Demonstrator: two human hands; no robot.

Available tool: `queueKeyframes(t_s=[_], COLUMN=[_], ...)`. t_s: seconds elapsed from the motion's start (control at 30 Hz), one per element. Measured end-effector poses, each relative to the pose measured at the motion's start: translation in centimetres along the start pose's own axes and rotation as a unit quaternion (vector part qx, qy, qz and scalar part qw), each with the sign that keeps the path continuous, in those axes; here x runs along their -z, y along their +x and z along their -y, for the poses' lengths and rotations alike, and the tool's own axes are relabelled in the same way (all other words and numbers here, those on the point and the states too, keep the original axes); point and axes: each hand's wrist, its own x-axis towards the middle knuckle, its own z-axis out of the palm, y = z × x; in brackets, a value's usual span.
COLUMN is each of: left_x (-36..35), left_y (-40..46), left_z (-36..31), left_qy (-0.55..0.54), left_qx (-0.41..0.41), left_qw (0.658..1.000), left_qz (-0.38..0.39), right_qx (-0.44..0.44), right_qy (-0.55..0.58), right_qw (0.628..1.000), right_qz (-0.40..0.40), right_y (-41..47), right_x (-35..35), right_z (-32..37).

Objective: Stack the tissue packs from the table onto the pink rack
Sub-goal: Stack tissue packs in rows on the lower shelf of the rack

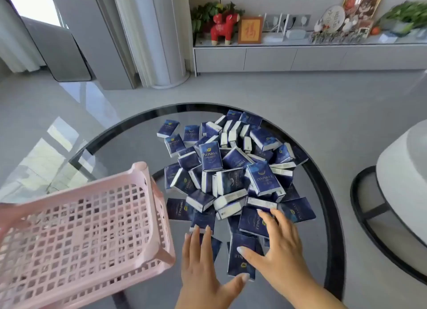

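A heap of several dark blue tissue packs (233,167) lies on the round glass table (129,146). The pink lattice rack (76,234) stands at the table's near left with nothing on it. My left hand (201,264) lies flat with straight fingers at the near edge of the heap, its fingertips on one pack (203,220). My right hand (277,246) reaches in beside it with fingers spread over two packs, its thumb resting on a pack (241,255) that lies between both hands. Neither hand has lifted a pack.
The table has a black rim (332,207). A white seat with a black base (397,193) stands to the right. A grey floor, a white column unit (159,35) and a low cabinet (300,56) with ornaments lie beyond.
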Motion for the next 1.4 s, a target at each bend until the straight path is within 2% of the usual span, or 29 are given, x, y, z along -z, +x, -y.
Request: queueKeyframes(t_s=[0.07, 0.17, 0.23, 0.43, 0.7, 0.87, 0.97, 1.07, 1.1, 1.2, 1.3, 1.4], left_x=[-0.8, -1.7, -2.2, -2.8, -2.2, -1.5, -1.1, 0.2, 0.3, 1.1, 1.0, 1.2], left_y=[0.1, 0.0, -0.3, -0.4, -1.2, -0.4, -0.4, -0.6, -0.6, -1.6, -2.0, -2.2], left_z=[0.3, 0.7, 0.9, 1.4, 2.6, 3.6, 3.5, 2.9, 2.9, 2.2, 2.2, 2.0], left_qy=[0.003, 0.023, 0.031, 0.032, -0.056, -0.001, 0.029, 0.032, 0.025, 0.031, 0.022, -0.011], left_qx=[-0.022, -0.004, 0.011, 0.028, -0.047, -0.052, -0.065, -0.081, -0.075, 0.023, 0.015, -0.007], left_qw=[0.999, 0.996, 0.995, 0.996, 0.988, 0.995, 0.996, 0.996, 0.997, 0.993, 0.992, 0.991], left_qz=[-0.026, -0.083, -0.094, -0.078, -0.132, -0.080, -0.054, 0.009, 0.023, 0.113, 0.125, 0.131], right_qx=[0.022, 0.050, 0.057, 0.061, 0.133, 0.179, 0.181, 0.173, 0.171, 0.153, 0.139, 0.139], right_qy=[-0.014, -0.021, -0.019, -0.055, -0.014, 0.002, 0.009, 0.014, 0.015, 0.043, 0.056, 0.069], right_qw=[0.998, 0.990, 0.984, 0.978, 0.961, 0.951, 0.950, 0.954, 0.955, 0.965, 0.979, 0.977], right_qz=[-0.054, -0.130, -0.166, -0.193, -0.241, -0.253, -0.255, -0.243, -0.242, -0.209, -0.140, -0.145], right_y=[0.2, 0.5, 0.6, 1.0, -0.4, -0.6, -0.8, -1.2, -1.3, -1.8, -2.4, -2.7], right_x=[-1.4, -3.2, -4.1, -4.5, -6.8, -6.9, -6.5, -6.4, -6.5, -6.8, -6.8, -6.9], right_z=[-0.5, -1.1, -1.4, -1.5, -0.8, -0.6, -0.6, -0.7, -0.8, -0.8, -0.8, -0.8])
